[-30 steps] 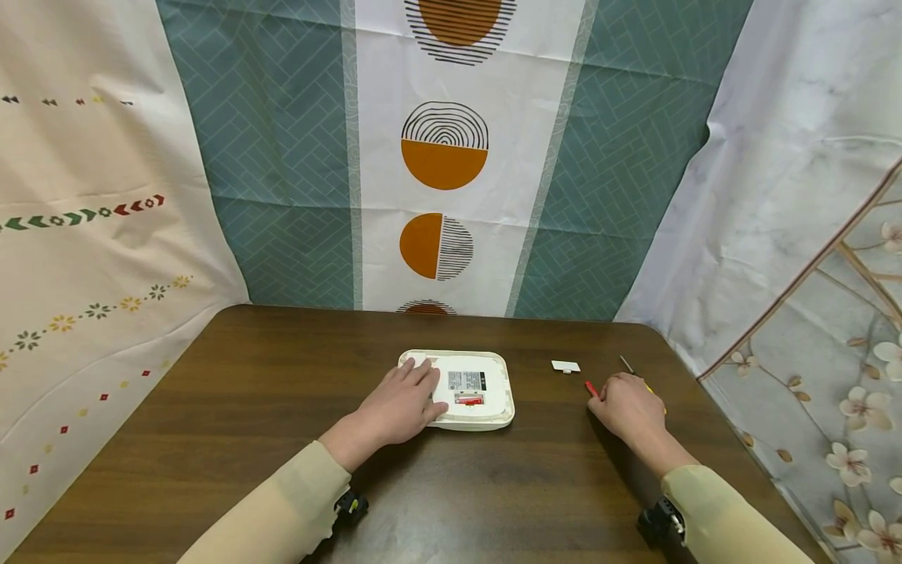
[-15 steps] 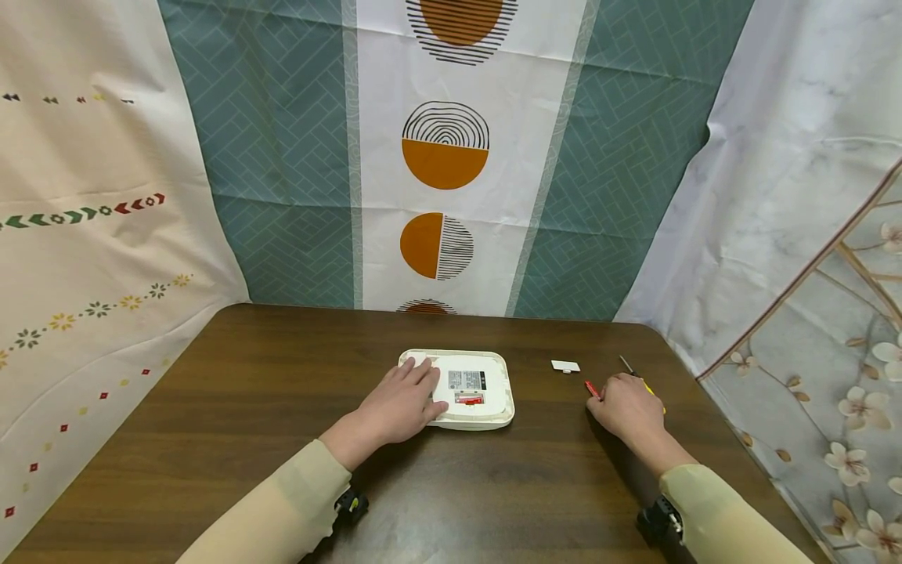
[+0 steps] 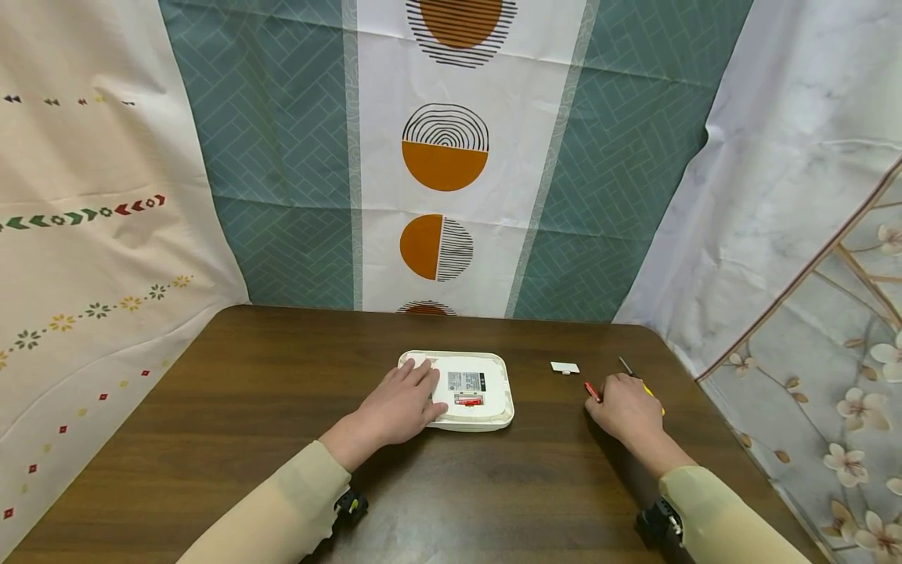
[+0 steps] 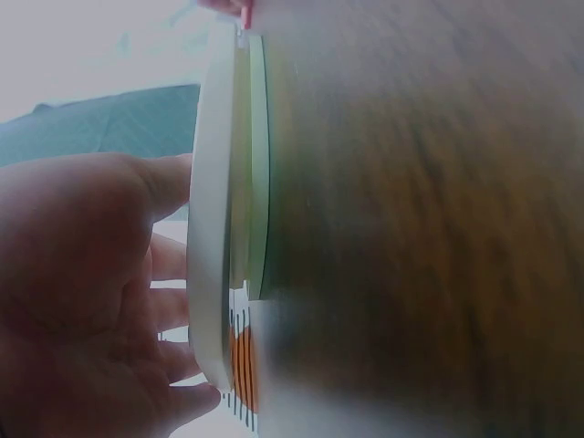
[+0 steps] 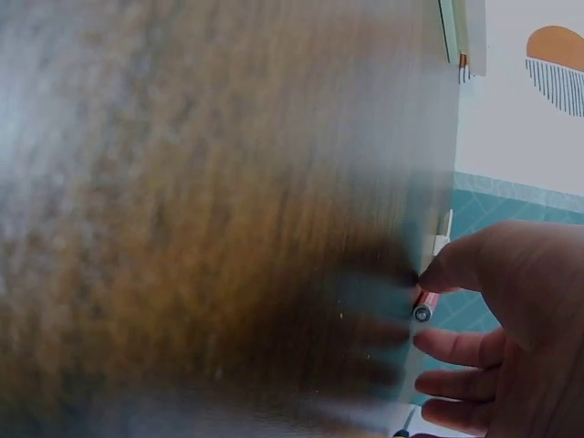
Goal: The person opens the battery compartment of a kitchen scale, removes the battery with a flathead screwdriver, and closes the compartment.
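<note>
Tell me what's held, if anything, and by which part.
The left hand merely rests on the battery-powered device. The right hand is at the near end of a loose red battery; whether it's pinched can't be told.

A broad lane of table runs between the white device and the right hand, narrowing beside the small white cover; past both, hanging cloth closes the far edge. The left hand blocks the device's left end, and beyond it room stretches to the left edge. A red battery and a screwdriver beside the right hand crowd the far right corner.
</note>
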Action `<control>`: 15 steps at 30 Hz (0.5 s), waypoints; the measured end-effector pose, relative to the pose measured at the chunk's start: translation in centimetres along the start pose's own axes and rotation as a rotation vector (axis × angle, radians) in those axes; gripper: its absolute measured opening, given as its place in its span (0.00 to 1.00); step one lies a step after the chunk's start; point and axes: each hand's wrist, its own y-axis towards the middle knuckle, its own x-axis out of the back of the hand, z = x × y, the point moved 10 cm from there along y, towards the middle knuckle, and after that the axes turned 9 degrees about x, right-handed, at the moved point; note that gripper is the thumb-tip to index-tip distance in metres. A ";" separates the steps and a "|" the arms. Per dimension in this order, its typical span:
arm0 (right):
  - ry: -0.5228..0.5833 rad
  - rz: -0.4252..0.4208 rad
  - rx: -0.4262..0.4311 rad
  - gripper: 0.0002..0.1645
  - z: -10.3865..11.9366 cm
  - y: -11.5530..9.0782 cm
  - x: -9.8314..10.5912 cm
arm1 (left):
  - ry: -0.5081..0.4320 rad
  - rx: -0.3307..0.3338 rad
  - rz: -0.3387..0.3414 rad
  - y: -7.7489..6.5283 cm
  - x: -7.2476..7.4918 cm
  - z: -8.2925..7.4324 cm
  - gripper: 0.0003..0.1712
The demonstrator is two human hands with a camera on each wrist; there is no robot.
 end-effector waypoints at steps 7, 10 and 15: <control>-0.003 -0.024 0.030 0.40 0.7 -0.1 0.3 | -0.007 -0.014 -0.013 -0.1 0.1 -0.1 0.39; -0.007 -0.048 0.066 0.43 1.4 -0.2 0.7 | -0.008 -0.016 -0.017 -0.1 0.2 -0.1 0.39; -0.039 -0.099 0.151 0.45 3.0 -0.2 1.5 | -0.009 -0.016 -0.019 -0.1 0.2 -0.1 0.39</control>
